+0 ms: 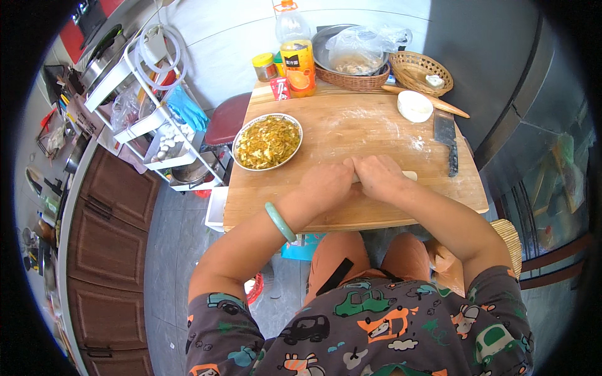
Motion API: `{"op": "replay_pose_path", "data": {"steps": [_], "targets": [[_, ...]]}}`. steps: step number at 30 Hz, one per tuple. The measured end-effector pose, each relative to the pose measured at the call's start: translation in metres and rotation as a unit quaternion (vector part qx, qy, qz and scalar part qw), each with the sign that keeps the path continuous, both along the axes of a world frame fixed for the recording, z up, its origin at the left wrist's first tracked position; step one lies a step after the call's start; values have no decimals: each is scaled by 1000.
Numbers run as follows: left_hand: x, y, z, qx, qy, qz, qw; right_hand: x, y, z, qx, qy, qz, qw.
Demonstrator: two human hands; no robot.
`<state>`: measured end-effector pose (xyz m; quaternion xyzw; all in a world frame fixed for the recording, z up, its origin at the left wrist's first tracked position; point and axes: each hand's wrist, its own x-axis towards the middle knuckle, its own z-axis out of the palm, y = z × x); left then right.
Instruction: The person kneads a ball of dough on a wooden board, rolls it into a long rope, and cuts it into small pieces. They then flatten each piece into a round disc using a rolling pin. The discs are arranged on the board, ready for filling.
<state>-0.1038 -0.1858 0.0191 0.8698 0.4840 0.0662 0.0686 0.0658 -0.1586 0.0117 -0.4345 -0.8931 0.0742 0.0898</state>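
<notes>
A pale roll of dough (pixel 410 176) lies on the wooden board (pixel 329 141), mostly covered by my hands. My left hand (pixel 328 181) closes over its left part, with a green bangle (pixel 279 222) further up that forearm. Right beside it, my right hand (pixel 378 176) curls around the roll, and a short end sticks out on its right. The hands meet at the thumbs. To their left stands a patterned bowl (pixel 268 142) heaped with chopped yellow-green filling. A cleaver (pixel 444 131) with a dark handle rests at the board's right side.
A small white bowl (pixel 415 106) and a wooden rolling pin (pixel 444 104) sit at the back right. Behind the board are an orange drink bottle (pixel 298 61), a spice jar (pixel 265 67) and wicker baskets (pixel 352 81). A white shelf cart (pixel 146 124) stands left, past a red stool (pixel 229 120).
</notes>
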Motion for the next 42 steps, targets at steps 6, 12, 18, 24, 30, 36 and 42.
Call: {"op": "replay_pose_path", "data": {"steps": [6,12,18,24,30,36,42], "targets": [[-27,-22,13,59,26,-26,998,-10,-16,9,78,-113,17,990],[-52,-41,10,74,17,-31,997,-8,-31,20,50,-35,105,993],[-63,-45,9,31,0,-24,999,8,-33,19,18,-141,66,988],[-66,-42,10,42,10,-30,999,36,-24,16,18,-84,29,996],[-67,-43,7,63,26,-5,998,65,-15,11,-31,-86,72,993],[-53,-49,19,71,56,19,996,87,-14,9,21,13,62,998],[-32,-53,21,50,76,11,996,122,-23,2,-20,-83,32,996]]}}
